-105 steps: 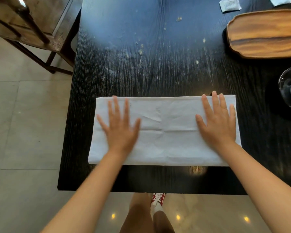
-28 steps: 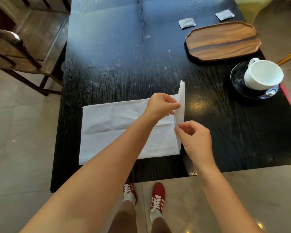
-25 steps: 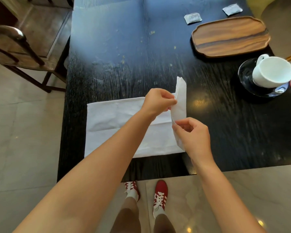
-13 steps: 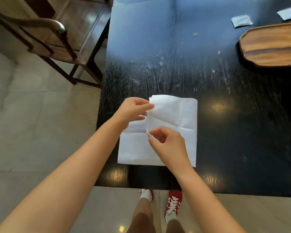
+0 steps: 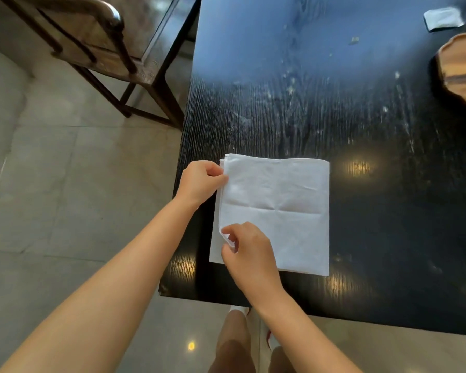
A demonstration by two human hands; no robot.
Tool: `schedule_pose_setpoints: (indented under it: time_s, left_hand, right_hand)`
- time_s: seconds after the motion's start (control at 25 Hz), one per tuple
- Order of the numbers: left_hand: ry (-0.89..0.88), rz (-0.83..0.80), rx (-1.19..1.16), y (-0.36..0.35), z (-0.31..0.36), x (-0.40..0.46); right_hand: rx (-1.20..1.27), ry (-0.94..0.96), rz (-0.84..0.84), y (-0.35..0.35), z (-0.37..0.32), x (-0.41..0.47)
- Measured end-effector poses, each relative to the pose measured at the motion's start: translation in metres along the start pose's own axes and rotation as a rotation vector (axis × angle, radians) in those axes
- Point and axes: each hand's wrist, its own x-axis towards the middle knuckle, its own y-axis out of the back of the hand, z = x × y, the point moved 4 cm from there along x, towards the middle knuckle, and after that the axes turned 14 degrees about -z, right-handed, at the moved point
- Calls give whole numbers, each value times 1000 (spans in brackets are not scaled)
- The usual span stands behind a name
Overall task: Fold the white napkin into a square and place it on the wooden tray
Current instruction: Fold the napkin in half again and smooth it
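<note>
The white napkin (image 5: pixel 277 208) lies on the black table (image 5: pixel 320 109) near its front left corner, folded into a rough square with crease lines across it. My left hand (image 5: pixel 201 181) pinches the upper left corner of the top layer. My right hand (image 5: pixel 246 250) pinches the lower left edge of that layer, which is slightly lifted off the layer below. The wooden tray (image 5: pixel 460 71) sits at the far right, mostly cut off by the frame edge.
A small white packet (image 5: pixel 443 18) lies on the table behind the tray. A dark wooden chair (image 5: pixel 92 41) stands to the left of the table. The table's left edge runs just beside my left hand; tiled floor lies below.
The right half of the napkin has been carried over to the left onto the other half. Both hands moved left and now hold the top layer at the left edge.
</note>
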Motion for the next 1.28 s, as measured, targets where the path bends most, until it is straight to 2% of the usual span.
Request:
schedule_pose_setpoints:
  time_s: [0.24, 0.36, 0.48, 0.56, 0.72, 0.96, 1.08, 1.16, 1.28]
  left_hand:
    - [-5, 22, 24, 2, -10, 0]
    - [-48, 46, 77, 1, -11, -1]
    - [-88, 72, 83, -1, -13, -1]
    - [-107, 85, 92, -1, -13, 0]
    - [-155, 110, 117, -3, -13, 0]
    - [-329, 116, 196, -34, -8, -18]
    - [-498, 140, 477, -62, -2, -36]
    - [-575, 87, 664, -84, -3, -43]
    - [-536, 1, 758, -100, -19, -42]
  right_hand:
    - [-115, -2, -24, -29, 8, 7]
    - [-233, 66, -9, -38, 12, 5]
    - [-407, 151, 87, -42, 16, 5]
    - [-539, 141, 145, -40, 22, 7]
    - [-759, 32, 54, -35, 42, 15]
    - [-831, 2, 8, -31, 70, -11]
    - [-854, -5, 14, -28, 87, -37]
    - [-879, -2, 24, -25, 96, -49]
    - [-897, 1, 41, -26, 96, -50]
